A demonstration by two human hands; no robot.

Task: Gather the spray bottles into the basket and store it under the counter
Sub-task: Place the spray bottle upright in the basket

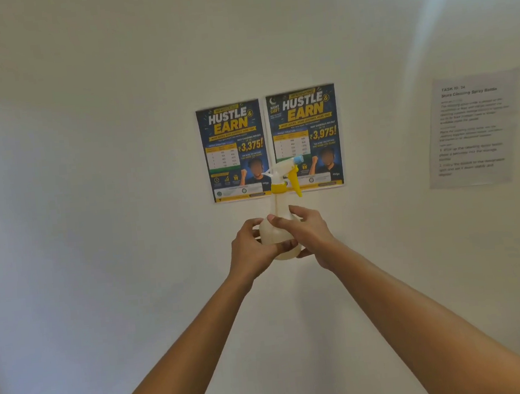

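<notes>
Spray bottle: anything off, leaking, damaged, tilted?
Nothing stands out. The spray bottle is upright, held in the left hand and right hand in front of the wall posters; no drips or cracks visible.

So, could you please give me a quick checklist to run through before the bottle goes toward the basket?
1. Spray bottle held: ok, the left hand and right hand both wrap its body.
2. Bottle upright: ok, the yellow trigger and the nozzle sit on top.
3. Fingers off the trigger: ok, both hands grip below the yellow collar.
4. Cap seated tight: cannot tell.
5. Basket located: not ok, none in view; only the wall, two posters and a task sheet show.
6. Other bottles gathered: cannot tell.
</notes>
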